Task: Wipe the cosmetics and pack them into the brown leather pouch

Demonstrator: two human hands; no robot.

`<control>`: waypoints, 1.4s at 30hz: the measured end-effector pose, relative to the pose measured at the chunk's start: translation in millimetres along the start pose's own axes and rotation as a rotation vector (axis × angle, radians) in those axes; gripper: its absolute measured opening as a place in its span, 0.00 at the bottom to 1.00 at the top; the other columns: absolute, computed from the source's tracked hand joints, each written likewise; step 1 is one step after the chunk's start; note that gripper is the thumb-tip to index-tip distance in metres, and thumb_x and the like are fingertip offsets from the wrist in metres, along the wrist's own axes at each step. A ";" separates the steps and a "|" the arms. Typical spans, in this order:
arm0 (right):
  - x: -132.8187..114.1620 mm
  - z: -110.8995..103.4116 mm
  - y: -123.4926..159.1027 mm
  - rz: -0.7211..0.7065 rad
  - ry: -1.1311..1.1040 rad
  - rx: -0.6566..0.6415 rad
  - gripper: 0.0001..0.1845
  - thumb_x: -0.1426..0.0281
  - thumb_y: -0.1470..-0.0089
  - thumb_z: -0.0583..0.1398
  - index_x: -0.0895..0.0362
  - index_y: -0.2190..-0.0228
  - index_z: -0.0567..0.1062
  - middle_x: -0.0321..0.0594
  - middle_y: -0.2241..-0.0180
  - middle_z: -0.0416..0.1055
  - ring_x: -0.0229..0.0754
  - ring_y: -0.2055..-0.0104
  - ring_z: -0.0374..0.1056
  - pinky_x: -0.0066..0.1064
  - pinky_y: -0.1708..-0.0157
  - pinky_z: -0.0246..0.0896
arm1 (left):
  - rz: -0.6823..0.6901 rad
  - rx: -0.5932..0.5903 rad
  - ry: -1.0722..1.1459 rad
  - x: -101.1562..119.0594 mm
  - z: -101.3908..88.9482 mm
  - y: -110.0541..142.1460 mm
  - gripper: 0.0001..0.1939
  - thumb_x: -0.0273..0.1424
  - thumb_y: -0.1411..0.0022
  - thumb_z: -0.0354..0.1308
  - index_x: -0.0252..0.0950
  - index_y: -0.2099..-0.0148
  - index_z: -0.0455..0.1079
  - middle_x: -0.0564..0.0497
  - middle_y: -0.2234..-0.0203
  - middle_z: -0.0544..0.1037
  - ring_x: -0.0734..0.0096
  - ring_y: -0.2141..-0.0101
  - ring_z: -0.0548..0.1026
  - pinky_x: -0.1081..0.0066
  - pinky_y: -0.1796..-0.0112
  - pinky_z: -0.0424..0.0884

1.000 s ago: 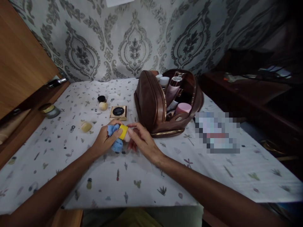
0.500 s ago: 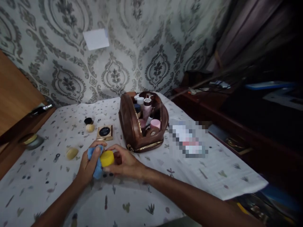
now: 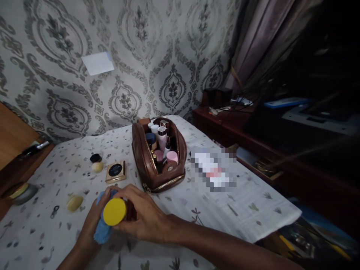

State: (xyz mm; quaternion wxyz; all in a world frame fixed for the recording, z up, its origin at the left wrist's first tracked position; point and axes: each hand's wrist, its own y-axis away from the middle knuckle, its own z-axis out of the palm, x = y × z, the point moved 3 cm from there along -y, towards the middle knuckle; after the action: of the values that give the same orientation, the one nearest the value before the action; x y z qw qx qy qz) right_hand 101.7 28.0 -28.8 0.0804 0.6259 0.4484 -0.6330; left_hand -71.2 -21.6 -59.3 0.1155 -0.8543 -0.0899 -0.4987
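My right hand [image 3: 147, 215] is closed around a small round yellow container [image 3: 114, 212], its flat face turned up toward me. A crumpled blue cloth [image 3: 101, 230] is in my left hand [image 3: 91, 221], pressed against the container's left side. Just behind my hands lies a square gold compact [image 3: 115, 171] with a black round centre. The brown cosmetic bag [image 3: 140, 174] stands unzipped beyond my right hand, with bottles and a pink-lidded jar [image 3: 172, 157] inside.
Left of my hands are a beige rounded piece [image 3: 74, 203] and a black-and-beige item [image 3: 97, 165]. A glass jar [image 3: 22, 193] sits at the far left. A blurred-out object [image 3: 213, 170] lies right of the bag. Patterned cloth [image 3: 225, 228] covers the table.
Both hands have come nearer to me with the cloth and the container. The yellow container has tipped, so its round face shows more fully. The view has shifted right.
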 end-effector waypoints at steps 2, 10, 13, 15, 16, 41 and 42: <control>-12.2 -7.8 1.5 -0.018 0.026 -0.051 0.25 0.68 0.48 0.68 0.52 0.49 0.70 0.40 0.52 0.71 0.41 0.56 0.70 0.30 0.57 0.68 | -0.127 0.066 0.057 5.1 -3.0 -2.3 0.26 0.55 0.34 0.48 0.40 0.57 0.77 0.48 0.66 0.82 0.54 0.60 0.80 0.62 0.63 0.79; -59.1 -54.8 11.8 -0.204 0.124 -0.145 0.22 0.70 0.38 0.62 0.52 0.43 0.69 0.45 0.45 0.72 0.41 0.46 0.72 0.31 0.47 0.69 | -0.165 -0.004 0.160 62.9 10.5 -12.0 0.23 0.55 0.44 0.61 0.41 0.60 0.78 0.50 0.74 0.79 0.57 0.66 0.79 0.65 0.70 0.78; -72.0 -79.4 14.5 -0.189 0.139 -0.021 0.25 0.69 0.44 0.67 0.51 0.45 0.70 0.41 0.51 0.76 0.41 0.52 0.74 0.31 0.51 0.71 | -0.033 -0.063 0.162 96.2 22.8 -6.4 0.21 0.51 0.36 0.56 0.40 0.58 0.77 0.51 0.71 0.79 0.65 0.70 0.77 0.71 0.71 0.76; -78.3 -99.8 11.8 -0.144 0.169 0.114 0.26 0.69 0.47 0.70 0.52 0.48 0.70 0.40 0.54 0.76 0.42 0.55 0.75 0.32 0.55 0.72 | 0.149 -0.073 0.088 115.5 26.3 -5.9 0.17 0.46 0.33 0.56 0.40 0.56 0.76 0.52 0.70 0.79 0.69 0.70 0.77 0.74 0.70 0.75; -80.1 -110.8 8.8 -0.111 0.189 0.187 0.25 0.69 0.47 0.70 0.53 0.49 0.69 0.40 0.55 0.76 0.41 0.56 0.75 0.31 0.57 0.72 | 0.243 -0.088 0.047 122.1 27.5 -6.8 0.15 0.43 0.31 0.55 0.40 0.55 0.76 0.52 0.69 0.79 0.71 0.70 0.77 0.76 0.70 0.74; -40.5 -171.6 -61.8 0.104 0.946 0.005 0.18 0.74 0.49 0.68 0.56 0.57 0.69 0.39 0.57 0.70 0.43 0.60 0.68 0.32 0.61 0.60 | 0.886 -0.002 -0.535 101.7 34.6 -23.7 0.21 0.28 0.27 0.49 0.38 0.34 0.61 0.49 0.60 0.79 0.73 0.64 0.79 0.78 0.66 0.72; -40.8 -172.4 -61.6 0.095 0.930 0.013 0.19 0.73 0.49 0.68 0.56 0.56 0.69 0.40 0.57 0.71 0.43 0.59 0.69 0.33 0.60 0.60 | 0.920 0.015 -0.587 105.4 35.7 -27.0 0.22 0.27 0.27 0.47 0.38 0.33 0.60 0.50 0.63 0.77 0.75 0.68 0.78 0.78 0.70 0.70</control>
State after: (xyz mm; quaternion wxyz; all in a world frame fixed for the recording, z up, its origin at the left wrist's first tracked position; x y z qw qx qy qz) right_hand 193.3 160.5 67.3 -0.1045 0.8635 0.4037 -0.2836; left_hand 2.4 18.6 18.6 0.2978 -0.9080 0.2609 -0.1367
